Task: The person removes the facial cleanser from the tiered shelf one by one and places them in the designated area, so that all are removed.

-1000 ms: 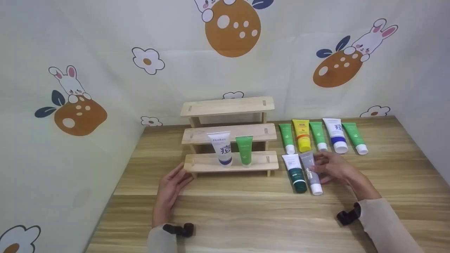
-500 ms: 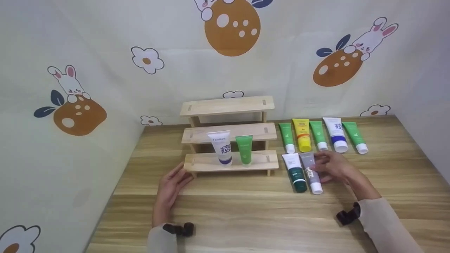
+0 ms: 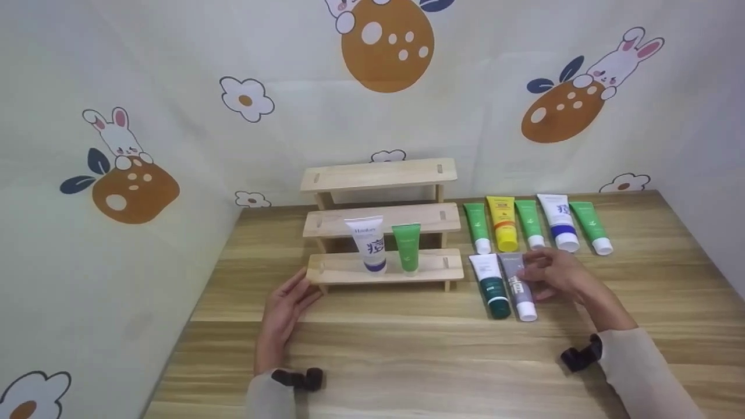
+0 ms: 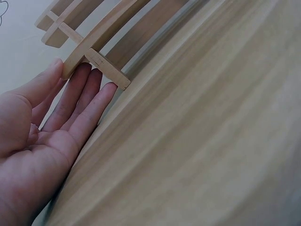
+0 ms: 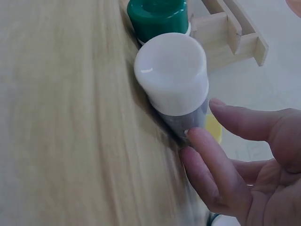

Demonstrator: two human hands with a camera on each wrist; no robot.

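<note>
Left hand, half-open, pinches end of rack, presumably to steady it. Right hand, half-open, pinches grey tube on desk, likely from its free side for finger room.

The place looks like a small recording booth: pale, rabbit-printed sheeting encloses a wood-grain table at left, far side and right, with black wrist cameras nearer.

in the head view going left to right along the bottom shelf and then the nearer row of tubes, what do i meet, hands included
Left hand, standing white-and-blue tube, standing green tube, lying white-and-dark-green tube, lying gray tube, right hand.
</note>
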